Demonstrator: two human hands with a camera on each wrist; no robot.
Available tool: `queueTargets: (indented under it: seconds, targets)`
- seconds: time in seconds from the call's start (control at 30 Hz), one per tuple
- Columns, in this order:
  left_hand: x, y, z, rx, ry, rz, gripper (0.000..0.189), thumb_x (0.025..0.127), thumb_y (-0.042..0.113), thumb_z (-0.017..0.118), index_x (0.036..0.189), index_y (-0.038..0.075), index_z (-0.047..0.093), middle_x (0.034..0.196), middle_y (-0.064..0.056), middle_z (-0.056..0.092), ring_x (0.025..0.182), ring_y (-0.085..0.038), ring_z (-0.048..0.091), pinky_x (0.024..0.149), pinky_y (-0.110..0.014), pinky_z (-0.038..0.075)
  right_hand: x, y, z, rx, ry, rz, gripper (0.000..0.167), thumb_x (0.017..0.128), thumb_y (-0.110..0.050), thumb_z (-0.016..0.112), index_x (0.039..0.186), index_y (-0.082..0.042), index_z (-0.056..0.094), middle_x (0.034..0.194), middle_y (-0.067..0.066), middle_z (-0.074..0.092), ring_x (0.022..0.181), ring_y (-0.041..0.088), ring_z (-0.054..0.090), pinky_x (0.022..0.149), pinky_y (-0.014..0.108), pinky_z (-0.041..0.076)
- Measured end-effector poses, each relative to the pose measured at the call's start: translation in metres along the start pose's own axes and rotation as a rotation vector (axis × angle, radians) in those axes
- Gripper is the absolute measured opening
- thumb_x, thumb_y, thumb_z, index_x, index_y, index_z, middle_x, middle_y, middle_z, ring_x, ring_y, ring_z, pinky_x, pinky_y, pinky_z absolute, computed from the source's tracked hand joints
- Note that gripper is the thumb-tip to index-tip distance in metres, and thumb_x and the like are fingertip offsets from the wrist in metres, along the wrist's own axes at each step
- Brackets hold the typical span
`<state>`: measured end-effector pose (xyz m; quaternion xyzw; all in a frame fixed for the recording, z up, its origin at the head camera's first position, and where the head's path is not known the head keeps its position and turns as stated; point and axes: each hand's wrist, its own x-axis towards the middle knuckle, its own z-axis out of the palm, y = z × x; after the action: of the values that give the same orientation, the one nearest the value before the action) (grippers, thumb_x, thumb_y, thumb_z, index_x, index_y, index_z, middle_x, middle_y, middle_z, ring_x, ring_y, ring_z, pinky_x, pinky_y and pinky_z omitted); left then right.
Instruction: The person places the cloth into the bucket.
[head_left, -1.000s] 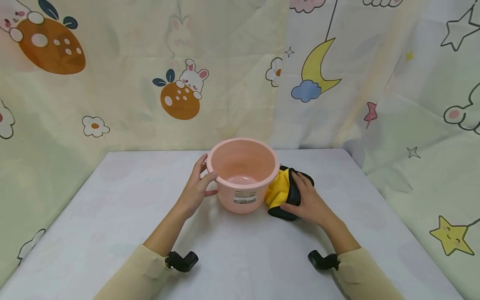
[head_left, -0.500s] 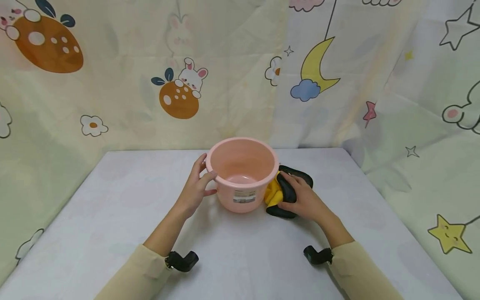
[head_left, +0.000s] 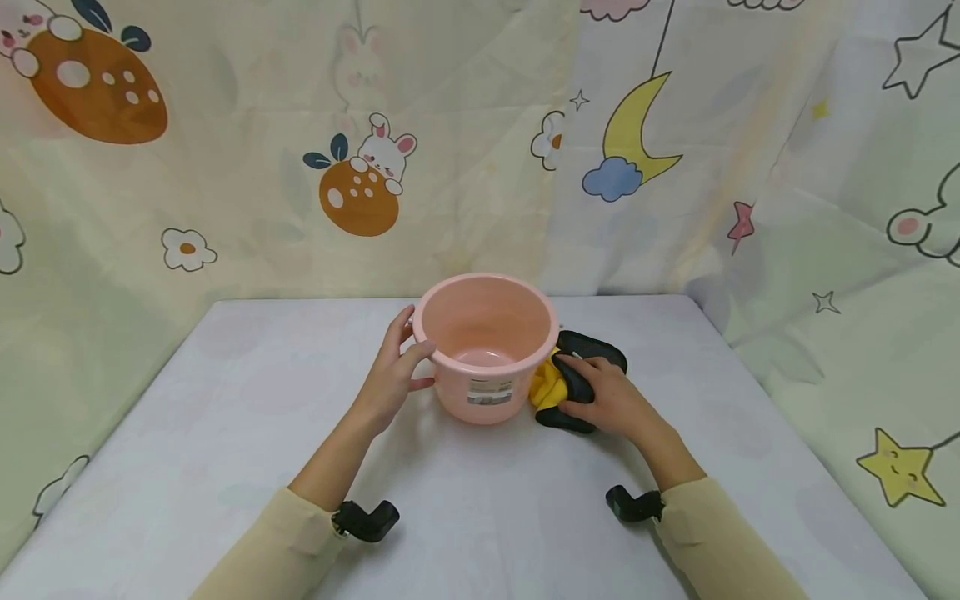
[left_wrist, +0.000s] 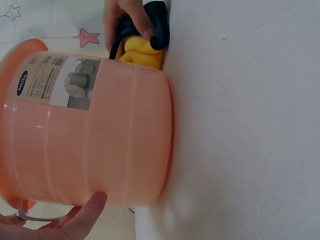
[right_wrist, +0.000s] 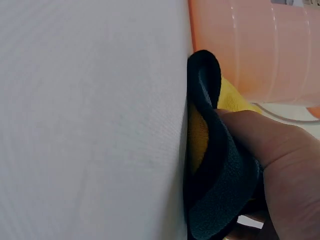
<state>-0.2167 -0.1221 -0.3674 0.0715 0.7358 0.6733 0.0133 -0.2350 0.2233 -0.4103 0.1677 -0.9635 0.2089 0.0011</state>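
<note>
A pink plastic bucket [head_left: 456, 395] stands upright on the table, a printed label [left_wrist: 55, 82] on its side. My left hand [head_left: 392, 373] holds it at its left side, near the rim and the thin bail handle [left_wrist: 42, 218]. Against the bucket's right side lies a crumpled cloth [head_left: 547, 390], yellow on one face and dark on the other. My right hand [head_left: 617, 398] grips a gathered fold of it between thumb and fingers. In the right wrist view, dark folds [right_wrist: 232, 175] bulge beside the thumb, and the other fingers are mostly hidden behind the cloth.
A white-covered table [head_left: 480, 508] lies under everything. Behind it hangs a printed curtain [head_left: 465, 167] with cartoon fruit, rabbits and stars. Each wrist wears a small black camera, one on the left [head_left: 366, 522] and one on the right [head_left: 634, 505].
My right hand has shifted slightly left and bunched the cloth tighter, so less yellow shows and a dark flap lies spread behind the hand. The left hand and the bucket keep their place.
</note>
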Motion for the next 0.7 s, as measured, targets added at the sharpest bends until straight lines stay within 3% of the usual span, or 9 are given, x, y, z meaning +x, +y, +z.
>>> queueTargets:
  seconds: [0.4,0.7]
  targets:
    - [-0.0006,0.0027,0.0011,-0.006,0.013,-0.002,0.072,0.102,0.029,0.049,0.166,0.023,0.016,0.169,-0.011,0.023,0.145,-0.038,0.044,0.1,-0.06,0.055,0.0015,-0.0077,0.0007,-0.035,0.007,-0.077,0.06,0.092,-0.014,0.075,0.149,-0.015,0.055,0.143,0.028,0.054,0.126,0.047,0.057,0.103,0.066,0.049]
    - [0.0006,0.0018,0.0016,-0.01,0.013,-0.012,0.071,0.101,0.03,0.051,0.165,0.027,0.019,0.17,-0.011,0.022,0.147,-0.038,0.042,0.1,-0.06,0.055,-0.0033,-0.0063,0.001,0.036,0.1,-0.036,0.057,0.091,-0.006,0.073,0.146,-0.014,0.059,0.139,0.023,0.061,0.127,0.046,0.059,0.104,0.064,0.049]
